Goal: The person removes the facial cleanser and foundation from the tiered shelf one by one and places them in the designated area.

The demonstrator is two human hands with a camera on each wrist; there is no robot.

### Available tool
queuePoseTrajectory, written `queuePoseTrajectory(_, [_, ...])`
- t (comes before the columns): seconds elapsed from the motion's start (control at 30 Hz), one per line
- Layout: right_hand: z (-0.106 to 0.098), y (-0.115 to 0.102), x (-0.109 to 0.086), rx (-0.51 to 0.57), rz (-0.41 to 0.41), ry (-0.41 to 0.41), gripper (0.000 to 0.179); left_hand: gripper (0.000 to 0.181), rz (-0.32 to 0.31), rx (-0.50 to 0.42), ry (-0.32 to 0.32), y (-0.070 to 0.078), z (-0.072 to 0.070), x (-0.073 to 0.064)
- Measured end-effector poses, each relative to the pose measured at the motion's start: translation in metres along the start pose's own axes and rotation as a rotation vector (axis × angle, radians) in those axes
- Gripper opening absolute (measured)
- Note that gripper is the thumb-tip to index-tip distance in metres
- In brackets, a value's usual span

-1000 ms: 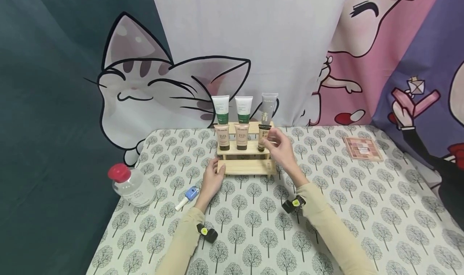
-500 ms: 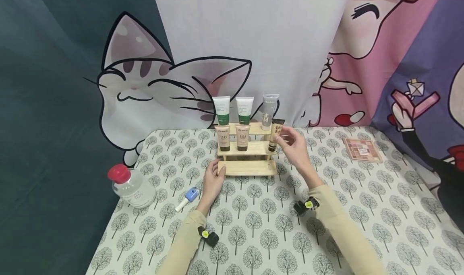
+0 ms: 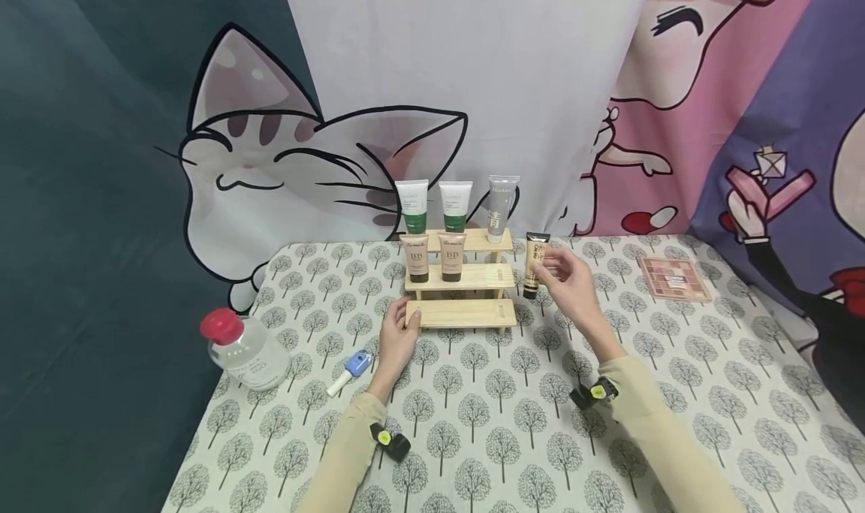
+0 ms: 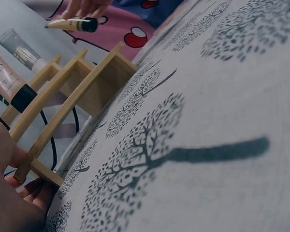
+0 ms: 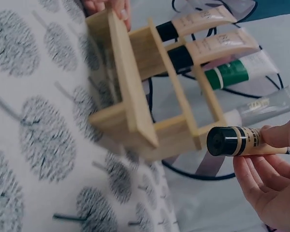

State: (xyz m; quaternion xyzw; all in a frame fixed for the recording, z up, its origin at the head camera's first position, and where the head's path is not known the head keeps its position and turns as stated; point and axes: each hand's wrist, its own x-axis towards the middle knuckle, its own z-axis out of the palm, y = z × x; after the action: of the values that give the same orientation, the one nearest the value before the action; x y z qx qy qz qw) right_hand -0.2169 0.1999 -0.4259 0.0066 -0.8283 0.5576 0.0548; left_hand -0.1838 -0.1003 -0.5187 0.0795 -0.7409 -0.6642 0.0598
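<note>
My right hand pinches a gold tube with a black cap, held upright, cap down, just right of the wooden tiered stand. In the right wrist view the thumb lies on one side of the gold tube and the fingers on the other. My left hand grips the left end of the stand's lowest step, thumb on top. Two beige BB cream tubes stand on the middle step. Two white-and-green tubes and a grey tube stand on the top step.
A clear bottle with a red cap is at the table's left side. A small blue-and-white item lies left of my left hand. A makeup palette lies at the back right. A cartoon-print curtain hangs behind the table.
My right hand has lifted the gold tube off the right end of the middle step and carried it right, beyond the stand. My left hand has stayed on the lowest step.
</note>
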Motion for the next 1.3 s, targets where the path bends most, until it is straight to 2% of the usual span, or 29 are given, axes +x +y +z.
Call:
queuePoseTrajectory(0.2, [-0.001,0.02,-0.002,-0.055,0.008,-0.007,0.049,0.046,-0.003,0.013,0.004,-0.002,0.001,0.0])
queuePoseTrajectory(0.33, [0.004,0.034,-0.002,-0.137,0.016,0.011,0.045,0.045,0.014,0.031,0.008,-0.003,0.002,0.001])
queuePoseTrajectory(0.47, [0.009,0.045,-0.004,-0.215,0.059,-0.021,0.046,0.044,0.018,0.077,0.017,-0.005,0.002,0.001])
queuePoseTrajectory(0.73, [0.015,0.053,-0.007,-0.175,0.15,-0.126,0.048,0.044,0.031,0.101,0.022,-0.002,0.001,-0.001])
queuePoseTrajectory(0.9, [0.019,0.058,-0.005,-0.216,0.197,-0.135,0.05,0.044,0.037,0.105,0.025,-0.003,0.001,0.0])
queuePoseTrajectory(1.3, [0.022,0.066,-0.001,-0.378,0.124,-0.118,0.046,0.046,0.026,0.124,0.031,-0.003,0.001,0.0])
